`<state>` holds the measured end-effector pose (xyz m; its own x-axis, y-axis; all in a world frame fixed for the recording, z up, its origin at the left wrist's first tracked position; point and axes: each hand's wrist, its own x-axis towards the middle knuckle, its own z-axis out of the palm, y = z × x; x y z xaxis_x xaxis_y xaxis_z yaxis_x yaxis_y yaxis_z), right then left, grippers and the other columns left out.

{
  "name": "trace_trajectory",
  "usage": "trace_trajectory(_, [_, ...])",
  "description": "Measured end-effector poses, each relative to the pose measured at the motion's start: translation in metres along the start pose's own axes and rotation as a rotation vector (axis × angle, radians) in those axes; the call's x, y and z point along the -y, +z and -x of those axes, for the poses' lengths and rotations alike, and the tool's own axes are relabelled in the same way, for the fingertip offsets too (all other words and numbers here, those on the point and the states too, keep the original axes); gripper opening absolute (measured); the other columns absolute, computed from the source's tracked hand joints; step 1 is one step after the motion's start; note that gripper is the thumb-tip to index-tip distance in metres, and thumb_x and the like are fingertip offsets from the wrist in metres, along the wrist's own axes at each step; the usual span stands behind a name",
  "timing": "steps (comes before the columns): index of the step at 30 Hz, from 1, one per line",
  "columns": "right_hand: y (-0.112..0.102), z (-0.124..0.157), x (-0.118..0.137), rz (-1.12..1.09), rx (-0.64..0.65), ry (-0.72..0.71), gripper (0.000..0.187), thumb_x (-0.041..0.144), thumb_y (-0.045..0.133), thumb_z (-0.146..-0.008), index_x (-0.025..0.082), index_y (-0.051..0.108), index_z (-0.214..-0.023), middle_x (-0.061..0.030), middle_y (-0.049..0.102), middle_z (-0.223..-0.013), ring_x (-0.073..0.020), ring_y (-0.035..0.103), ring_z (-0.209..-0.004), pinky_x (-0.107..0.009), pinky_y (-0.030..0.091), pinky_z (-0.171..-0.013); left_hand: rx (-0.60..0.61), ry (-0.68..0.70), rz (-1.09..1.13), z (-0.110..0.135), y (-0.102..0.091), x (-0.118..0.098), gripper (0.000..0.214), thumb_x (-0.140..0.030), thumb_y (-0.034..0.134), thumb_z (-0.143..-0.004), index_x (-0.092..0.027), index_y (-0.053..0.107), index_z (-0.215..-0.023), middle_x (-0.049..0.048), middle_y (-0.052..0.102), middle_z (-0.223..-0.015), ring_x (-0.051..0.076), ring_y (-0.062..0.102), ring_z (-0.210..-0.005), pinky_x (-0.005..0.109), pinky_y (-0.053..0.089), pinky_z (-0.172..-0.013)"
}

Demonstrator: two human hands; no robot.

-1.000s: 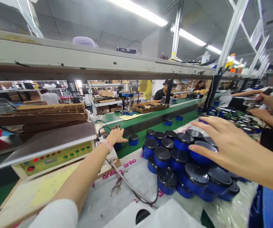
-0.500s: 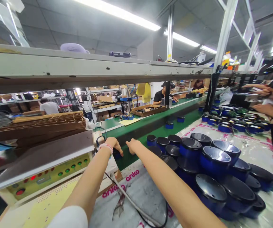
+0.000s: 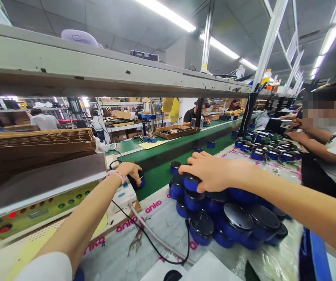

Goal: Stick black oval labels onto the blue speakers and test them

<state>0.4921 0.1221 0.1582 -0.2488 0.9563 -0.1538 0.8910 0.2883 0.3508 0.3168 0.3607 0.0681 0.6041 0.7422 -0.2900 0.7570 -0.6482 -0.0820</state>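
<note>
My left hand (image 3: 129,171), with a beaded bracelet at its wrist, is closed on a round blue unit (image 3: 142,180) beside the power strip at the edge of the green belt. Most of that unit is hidden behind the hand. My right hand (image 3: 207,170) grips another round blue unit with a black lid (image 3: 191,182), at the left side of the pile. Its fingers lie over the lid and the thumb is against the side. Several more such blue units (image 3: 238,217) are stacked on the plastic-covered table, partly under my right forearm.
A control box (image 3: 39,212) with lit buttons stands left, next to a white power strip (image 3: 124,195). The green conveyor belt (image 3: 156,177) runs beyond the table. A shelf (image 3: 112,74) crosses above. On the right, a co-worker (image 3: 331,156) sits by several blue units with wiring (image 3: 261,146).
My right hand has moved right from the belt onto a unit in the pile. My left hand stays by the power strip, with a blue unit now showing in it. The view has shifted.
</note>
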Motion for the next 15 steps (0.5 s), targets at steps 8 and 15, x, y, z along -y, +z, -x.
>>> trace_trajectory(8, [0.044, 0.016, -0.01, 0.027, -0.16, 0.099, 0.058, 0.013, 0.071, -0.069, 0.016, 0.058, -0.126, -0.0149, 0.062, -0.121, -0.0366, 0.05, -0.117, -0.049, 0.04, -0.096, 0.056, 0.144, -0.019, 0.07, -0.006, -0.073, 0.066, -0.05, 0.077, -0.064, -0.027, 0.056, -0.123, 0.0087, 0.04, -0.144, 0.038, 0.043, -0.125, 0.058, 0.036, -0.1])
trace_trajectory(15, [0.03, 0.051, 0.03, -0.067, -0.476, 0.015, 0.04, 0.03, 0.06, -0.084, 0.019, 0.058, -0.123, -0.0112, 0.057, -0.126, -0.0334, 0.043, -0.124, -0.048, 0.04, -0.098, 0.025, 0.218, 0.133, 0.11, 0.042, -0.138, 0.095, -0.057, 0.083, -0.031, -0.028, 0.062, -0.118, 0.0134, 0.028, -0.152, 0.055, 0.023, -0.132, 0.068, 0.021, -0.104])
